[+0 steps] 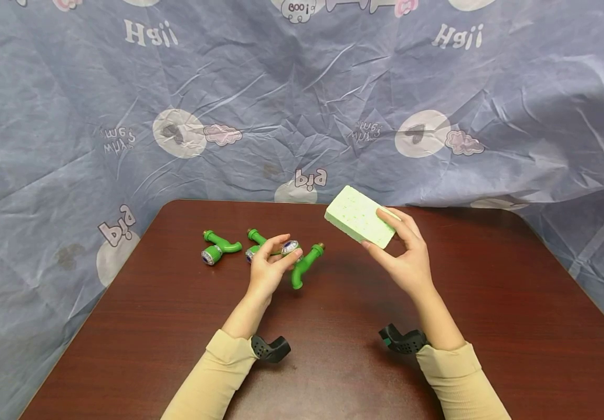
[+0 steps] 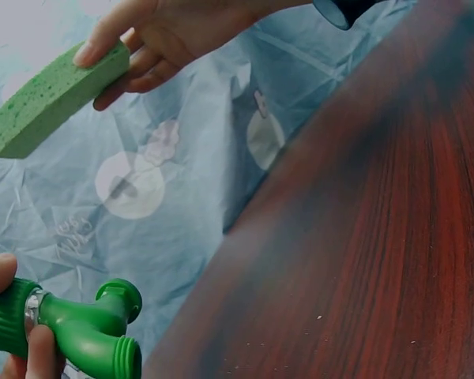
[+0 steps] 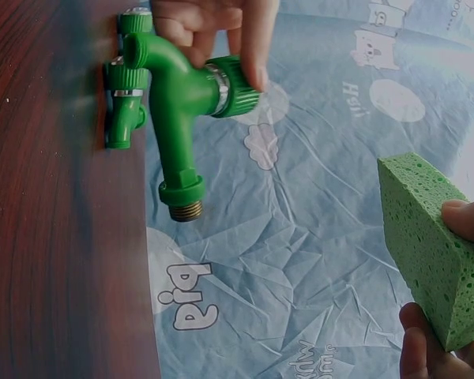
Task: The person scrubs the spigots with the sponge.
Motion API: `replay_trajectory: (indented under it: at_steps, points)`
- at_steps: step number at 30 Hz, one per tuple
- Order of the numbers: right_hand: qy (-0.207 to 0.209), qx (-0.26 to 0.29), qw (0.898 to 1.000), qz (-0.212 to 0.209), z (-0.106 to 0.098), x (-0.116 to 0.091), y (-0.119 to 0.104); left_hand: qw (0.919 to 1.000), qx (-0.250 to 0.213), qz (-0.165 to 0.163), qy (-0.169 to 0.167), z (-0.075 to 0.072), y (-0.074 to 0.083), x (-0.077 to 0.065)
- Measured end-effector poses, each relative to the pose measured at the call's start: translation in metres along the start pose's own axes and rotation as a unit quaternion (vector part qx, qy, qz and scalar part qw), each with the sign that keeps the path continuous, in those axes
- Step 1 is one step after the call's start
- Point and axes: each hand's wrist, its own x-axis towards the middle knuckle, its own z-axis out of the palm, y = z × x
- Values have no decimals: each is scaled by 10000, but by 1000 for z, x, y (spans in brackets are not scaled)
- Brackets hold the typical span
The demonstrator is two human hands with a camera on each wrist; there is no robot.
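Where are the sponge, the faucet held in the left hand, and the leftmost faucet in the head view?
Sponge (image 1: 361, 217): head view, on its broad face.
Held faucet (image 3: 176, 110): right wrist view, on its green body.
Leftmost faucet (image 1: 221, 242): head view, on its green body.

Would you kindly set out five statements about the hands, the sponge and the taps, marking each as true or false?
1. The right hand holds a green sponge. True.
2. The left hand is empty. False: it pinches a green tap by its knob.
3. Two more taps lie on the table. True.
4. The sponge is touching the held tap. False: the two are apart.
5. The held tap's threaded end is brass-coloured. True.
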Motion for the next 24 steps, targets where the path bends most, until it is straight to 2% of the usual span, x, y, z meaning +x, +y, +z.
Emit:
replay_trajectory:
  at_steps: [6,13,24]
  points:
    - [-1,-31,10000,6,0,0,0,9977,-478,-473,-31,-1,-8,2]
    - [6,-13,10000,-45,0,0,1,9915,-815,-1014,-37,-1,-21,6]
    - [-2,-34,10000,-5,-2,1,1,9877,-916,-1261,109,-2,-32,7]
